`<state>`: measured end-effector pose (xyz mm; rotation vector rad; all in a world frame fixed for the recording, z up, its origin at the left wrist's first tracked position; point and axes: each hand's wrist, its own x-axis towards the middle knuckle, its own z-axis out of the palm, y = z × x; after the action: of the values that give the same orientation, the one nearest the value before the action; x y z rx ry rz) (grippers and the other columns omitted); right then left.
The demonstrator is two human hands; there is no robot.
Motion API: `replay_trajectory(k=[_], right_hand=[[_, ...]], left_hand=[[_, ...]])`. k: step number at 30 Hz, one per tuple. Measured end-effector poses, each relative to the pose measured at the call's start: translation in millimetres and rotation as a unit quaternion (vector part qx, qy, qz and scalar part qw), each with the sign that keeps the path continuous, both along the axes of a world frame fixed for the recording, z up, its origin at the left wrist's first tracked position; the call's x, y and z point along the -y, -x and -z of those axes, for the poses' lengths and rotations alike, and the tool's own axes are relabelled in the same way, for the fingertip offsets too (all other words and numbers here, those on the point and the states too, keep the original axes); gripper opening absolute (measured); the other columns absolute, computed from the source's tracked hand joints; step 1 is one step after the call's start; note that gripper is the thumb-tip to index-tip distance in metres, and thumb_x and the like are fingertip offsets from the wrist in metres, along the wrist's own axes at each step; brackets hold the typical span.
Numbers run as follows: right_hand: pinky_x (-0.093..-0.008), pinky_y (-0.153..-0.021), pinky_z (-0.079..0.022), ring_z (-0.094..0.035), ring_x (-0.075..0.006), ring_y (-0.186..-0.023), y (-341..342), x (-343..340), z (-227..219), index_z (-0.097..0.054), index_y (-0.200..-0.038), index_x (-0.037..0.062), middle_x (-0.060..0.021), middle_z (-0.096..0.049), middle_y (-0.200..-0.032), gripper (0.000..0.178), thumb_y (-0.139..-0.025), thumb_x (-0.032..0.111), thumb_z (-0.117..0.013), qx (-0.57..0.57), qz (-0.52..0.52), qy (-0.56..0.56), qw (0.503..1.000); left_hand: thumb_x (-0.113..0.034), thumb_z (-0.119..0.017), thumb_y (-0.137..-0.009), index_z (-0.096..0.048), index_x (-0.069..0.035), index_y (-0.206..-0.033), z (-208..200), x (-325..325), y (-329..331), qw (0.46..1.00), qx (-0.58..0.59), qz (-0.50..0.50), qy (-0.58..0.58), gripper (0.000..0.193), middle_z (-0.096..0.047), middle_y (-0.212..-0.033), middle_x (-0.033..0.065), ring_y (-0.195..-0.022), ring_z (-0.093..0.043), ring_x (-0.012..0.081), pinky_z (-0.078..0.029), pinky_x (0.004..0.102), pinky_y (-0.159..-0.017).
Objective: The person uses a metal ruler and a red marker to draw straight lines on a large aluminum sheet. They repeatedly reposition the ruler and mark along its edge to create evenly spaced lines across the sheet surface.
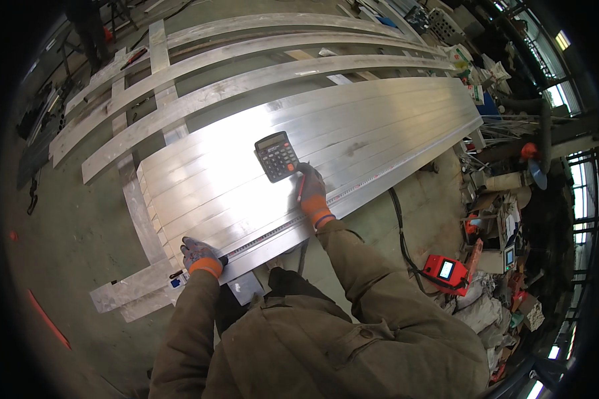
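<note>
A dark calculator (277, 156) with an orange key lies on a wide panel of silvery metal planks (246, 199). At its lower right corner is my right hand (313, 189), in a grey and orange glove. The fingers are closed around a slim red pen-like stick (301, 189), and a fingertip meets the calculator's edge. My left hand (201, 255), gloved alike, rests on the panel's near left corner with its fingers stretched out. Close to it starts a steel measuring tape (273, 234), which runs along the panel's near edge toward the far right.
Beyond the panel, long metal bars (233, 83) lie across crosswise supports (158, 60). A red device with a screen (448, 272) stands on the floor at right, joined to a dark cable (402, 236). Clutter fills the right side. Someone's legs (90, 33) show at far left.
</note>
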<state>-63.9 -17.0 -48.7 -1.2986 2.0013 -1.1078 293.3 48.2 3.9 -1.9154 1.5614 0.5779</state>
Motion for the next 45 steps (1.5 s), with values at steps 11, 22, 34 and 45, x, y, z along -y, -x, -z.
replay_trajectory(k=[11, 22, 34, 45], right_hand=[[-0.0298, -0.102, -0.057, -0.07, -0.0158, -0.115, -128.3, -166.3, -52.8, -0.07, -0.146, 0.0025, -0.0102, -0.074, -0.126, 0.038, -0.108, -0.002, -0.069, 0.16, -0.17, 0.056, 0.971], [-0.0373, -0.088, -0.06, -0.073, -0.0222, -0.098, -177.7, -183.7, -16.1, -0.071, -0.131, 0.0037, -0.0131, -0.077, -0.112, 0.024, -0.107, 0.005, -0.071, 0.121, -0.244, -0.026, 0.962], [-0.0425, -0.08, -0.059, -0.073, -0.0316, -0.088, -186.4, -181.1, -5.4, -0.072, -0.114, 0.0045, -0.0182, -0.074, -0.099, 0.013, -0.104, 0.012, -0.073, 0.092, -0.235, -0.027, 0.967], [-0.0422, -0.079, -0.059, -0.072, -0.0291, -0.086, -186.0, -182.7, 25.1, -0.071, -0.111, 0.0068, -0.0155, -0.073, -0.097, 0.012, -0.102, 0.014, -0.074, 0.128, -0.22, -0.002, 0.967]], left_hand=[[-0.066, -0.095, -0.078, -0.051, 0.001, -0.165, -10.4, -15.8, -17.9, 0.994, -0.087, -0.007, 0.064, 0.118, -0.026, -0.183, 0.0254, -0.166, -0.032, 0.0467, -0.042, 0.0476, -0.131], [-0.043, -0.097, -0.082, -0.048, -0.002, -0.167, 15.2, -16.9, -84.7, 0.978, -0.173, 0.076, 0.086, 0.107, -0.033, -0.182, 0.0151, -0.158, -0.046, 0.0379, -0.047, 0.045, -0.128], [-0.042, -0.102, -0.076, -0.057, -0.001, -0.156, 15.1, -16.9, -78.2, 0.978, -0.166, 0.076, 0.105, 0.101, -0.041, -0.176, 0.019, -0.151, -0.052, 0.0407, -0.049, 0.0463, -0.125], [-0.042, -0.101, -0.077, -0.059, 0.0, -0.155, 13.7, -19.9, -74.2, 0.977, -0.151, 0.096, 0.117, 0.098, -0.039, -0.177, 0.019, -0.151, -0.052, 0.0397, -0.049, 0.0453, -0.126]])
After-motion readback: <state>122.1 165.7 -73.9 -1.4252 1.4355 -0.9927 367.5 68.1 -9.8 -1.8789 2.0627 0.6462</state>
